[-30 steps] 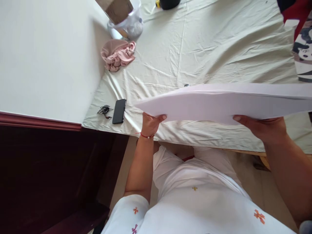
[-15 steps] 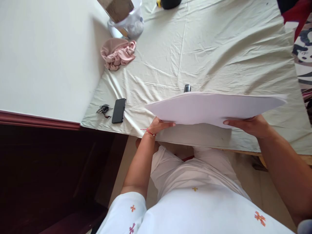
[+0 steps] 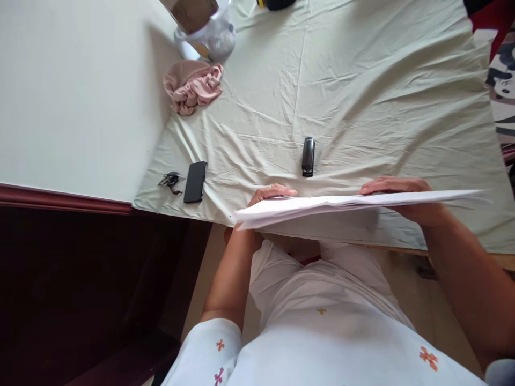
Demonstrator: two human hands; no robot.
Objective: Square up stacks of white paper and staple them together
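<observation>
White paper sheets (image 3: 322, 205), loosely layered, are held nearly edge-on above the table's front edge. My left hand (image 3: 271, 192) grips them near the left end, its fingers on the far side and its thumb hidden. On the far side toward the right, my right hand (image 3: 398, 185) holds the same sheets with fingers stretched along them; that thumb cannot be seen either. Just beyond the paper, a black stapler (image 3: 308, 156) lies on the cloth, touched by neither hand.
A wrinkled pale green cloth (image 3: 362, 107) covers the table. At left lie a dark phone (image 3: 195, 182) and a bunch of keys (image 3: 171, 179). Behind them are a crumpled pink cloth (image 3: 193, 87) and a white container (image 3: 219, 40), beside a white wall (image 3: 80, 96).
The sheets have tipped from showing a broad face to nearly edge-on, and their upper edge has come toward me. The whole stapler now shows. Fingers are visible where thumbs were before.
</observation>
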